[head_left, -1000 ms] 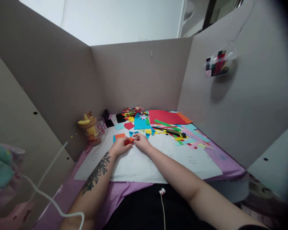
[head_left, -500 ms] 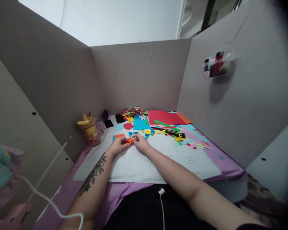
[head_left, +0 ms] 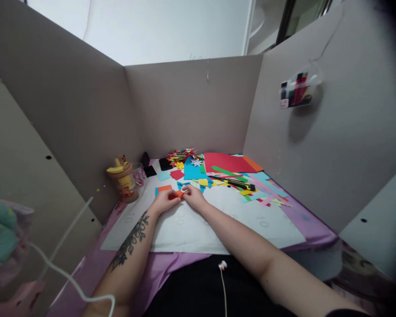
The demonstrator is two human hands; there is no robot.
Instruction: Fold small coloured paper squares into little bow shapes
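Note:
Both hands meet over the white sheet (head_left: 218, 233) on a small piece of orange paper (head_left: 180, 193). My left hand (head_left: 165, 200) pinches its left side between thumb and fingers. At its right end, my right hand (head_left: 194, 197) has fingers closed on the same paper; a small white bit shows by the fingertips and is too small to name. Folds in the paper are mostly hidden by the fingers. Just behind my left hand lie orange and blue paper pieces (head_left: 164, 188). Small blue folded pieces (head_left: 202, 188) lie just beyond my right hand.
Folded paper stars (head_left: 181, 155) are heaped at the back, beside red sheets (head_left: 227, 162). A black-and-yellow utility knife (head_left: 239, 184) rests among paper strips (head_left: 267, 187) on the right. At left stand a lidded cup (head_left: 122, 180) and a clear cup (head_left: 138, 174). Grey panels (head_left: 191, 105) enclose the table.
My left hand has shifted slightly right, closer to my right hand, and covers more of the orange paper. My right hand stays nearly in place.

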